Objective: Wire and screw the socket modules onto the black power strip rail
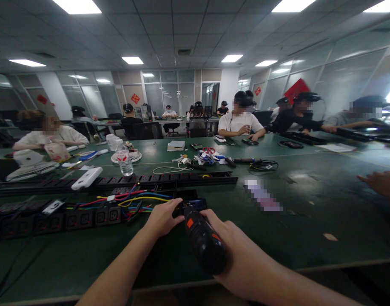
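Observation:
My right hand (228, 240) is wrapped around a black cordless screwdriver (203, 242) with orange marks. The tool's front end points away from me, at a small black module (197, 205) on the table. My left hand (164, 216) is closed at the module's left side, thumb and fingers gripping its edge beside the tool's nose. Where the tip meets the module is hidden. Red, blue and yellow wires (140, 197) run left from the module to a black power strip (76, 220) with several outlets. A second, longer black strip (102, 183) lies behind it.
On the green table (309, 238) are a water bottle (125, 161), a white device (86, 178), cable ties and red-handled scissors (209, 150), a black cable coil (265, 165) and a blurred phone-like object (261, 196). Another person's hand (381, 185) rests at the right. Several people sit opposite.

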